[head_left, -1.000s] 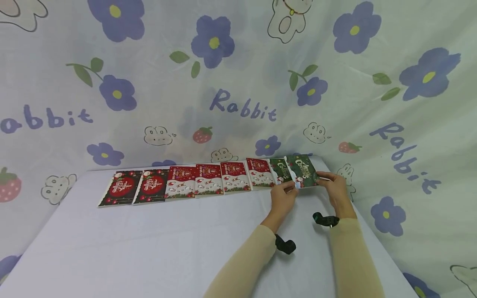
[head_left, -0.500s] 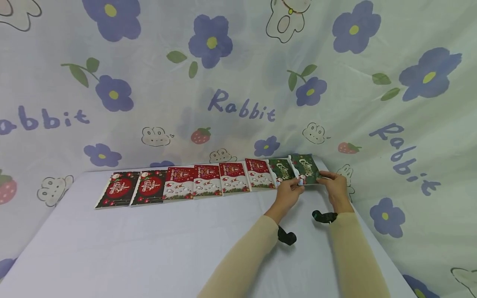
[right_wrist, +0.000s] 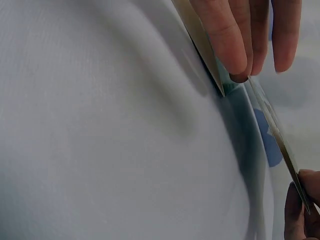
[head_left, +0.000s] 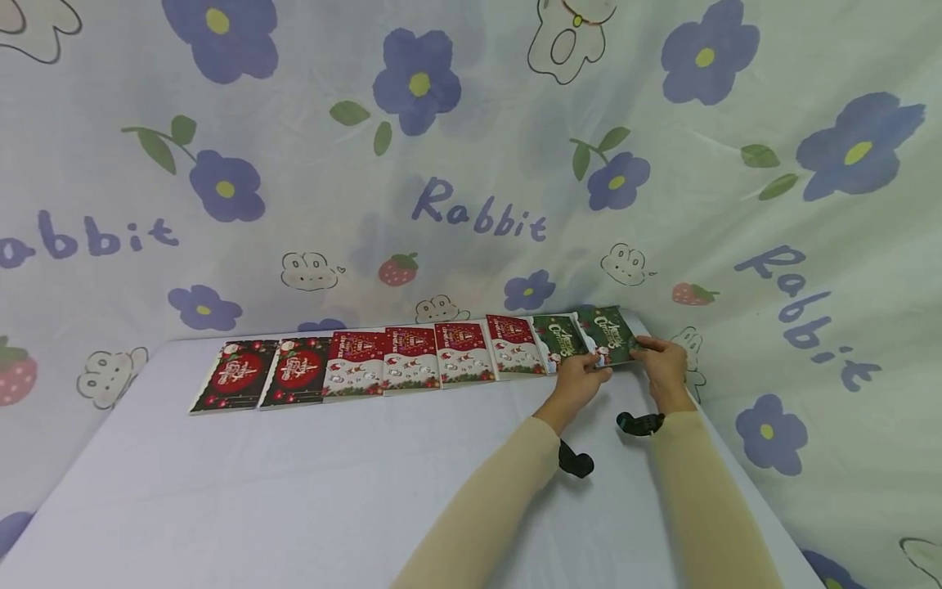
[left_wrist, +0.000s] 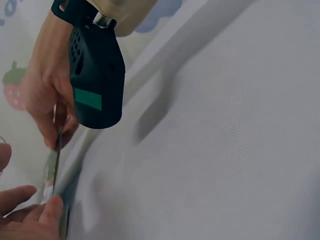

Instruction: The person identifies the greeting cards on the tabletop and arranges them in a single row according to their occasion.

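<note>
At the right end of a row on the white table is a thin green Christmas booklet (head_left: pixel 605 331), its cover turned up and its near edge raised. My right hand (head_left: pixel 664 370) pinches its near right corner. At the near left corner, my left hand (head_left: pixel 577 386) holds it between fingertips and thumb. In the right wrist view the booklet (right_wrist: pixel 275 130) appears edge-on between both hands, tilted off the tabletop. Just left lies another green booklet (head_left: pixel 561 337), partly hidden behind my left fingers.
Several red-and-white booklets (head_left: pixel 410 357) continue the row leftward, ending in two dark booklets with red circles (head_left: pixel 297 372). A patterned curtain (head_left: pixel 471 147) hangs behind the row and along the right side of the white table (head_left: pixel 294 491).
Both hands have shifted slightly right with the right-end green booklet. More of the green booklet beside it now shows.
</note>
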Available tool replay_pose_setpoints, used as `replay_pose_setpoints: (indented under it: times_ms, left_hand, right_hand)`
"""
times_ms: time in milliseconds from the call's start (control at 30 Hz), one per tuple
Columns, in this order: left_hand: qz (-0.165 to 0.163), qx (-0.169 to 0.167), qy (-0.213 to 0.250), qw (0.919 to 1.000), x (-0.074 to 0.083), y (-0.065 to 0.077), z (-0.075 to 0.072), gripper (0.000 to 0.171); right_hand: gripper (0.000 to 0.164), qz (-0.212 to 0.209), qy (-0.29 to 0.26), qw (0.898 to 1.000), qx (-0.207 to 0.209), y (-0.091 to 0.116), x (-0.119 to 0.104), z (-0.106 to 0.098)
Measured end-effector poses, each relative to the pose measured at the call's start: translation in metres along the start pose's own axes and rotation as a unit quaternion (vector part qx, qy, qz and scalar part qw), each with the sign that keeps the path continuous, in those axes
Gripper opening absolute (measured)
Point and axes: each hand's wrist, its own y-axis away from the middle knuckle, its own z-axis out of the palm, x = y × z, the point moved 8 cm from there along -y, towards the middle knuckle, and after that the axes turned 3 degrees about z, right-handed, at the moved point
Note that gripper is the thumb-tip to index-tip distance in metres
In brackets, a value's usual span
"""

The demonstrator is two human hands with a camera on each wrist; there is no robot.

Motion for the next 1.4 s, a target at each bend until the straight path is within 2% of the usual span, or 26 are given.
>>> replay_pose_setpoints:
  times_ms: [267, 700, 1000, 1400]
  left_hand:
    - [-0.017, 0.001, -0.005, 0.9998, -0.004, -0.002, 0.0, 0.046]
    - [-0.023, -0.007, -0.004, 0.9997, -0.01, -0.004, -0.001, 0.044]
    - [-0.007, -0.008, -0.009, 0.9999, -0.01, -0.005, -0.002, 0.044]
    - [0.013, -0.011, 0.024, 0.9996, -0.003, 0.002, -0.005, 0.045]
  right_hand:
    - [0.042, 0.013, 0.019, 1.0, 0.003, -0.007, 0.005, 0.004]
    - [0.041, 0.01, 0.026, 1.0, 0.002, -0.013, 0.007, 0.007]
    - [0.04, 0.007, 0.054, 0.998, -0.002, -0.015, 0.01, 0.009]
    - [0.044, -0.016, 0.072, 0.997, 0.006, -0.008, 0.005, 0.006]
